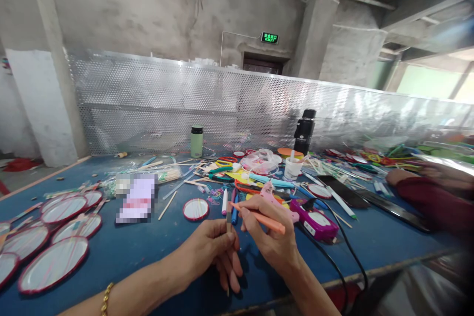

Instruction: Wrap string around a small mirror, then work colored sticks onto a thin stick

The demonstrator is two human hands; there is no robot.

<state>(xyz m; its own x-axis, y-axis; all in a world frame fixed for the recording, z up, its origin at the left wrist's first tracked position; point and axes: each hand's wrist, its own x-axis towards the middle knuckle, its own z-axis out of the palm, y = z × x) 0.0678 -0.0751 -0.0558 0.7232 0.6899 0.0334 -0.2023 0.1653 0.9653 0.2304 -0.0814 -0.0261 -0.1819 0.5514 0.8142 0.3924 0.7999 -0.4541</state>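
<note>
My left hand (218,249) is closed around a thin flat wooden stick (228,222), held upright between thumb and fingers. In my right hand (272,234) is an orange marker pen (266,222), gripped like a writing tool, its tip at the upper part of the stick. Just beyond the hands lie a white marker (224,202) and a blue pen (234,210). A round mirror-like disc with a red rim (196,209) rests left of them. To the right of my right hand is a purple device (314,222) with a black cord, beside a pink glue gun (274,197).
Several red-rimmed discs (55,261) cover the left of the blue table (148,252). A blurred phone-like object (137,198) lies near them. Behind stand a green bottle (196,141), white cup (292,168) and black flask (305,133). Another person's sleeve (425,202) is at right.
</note>
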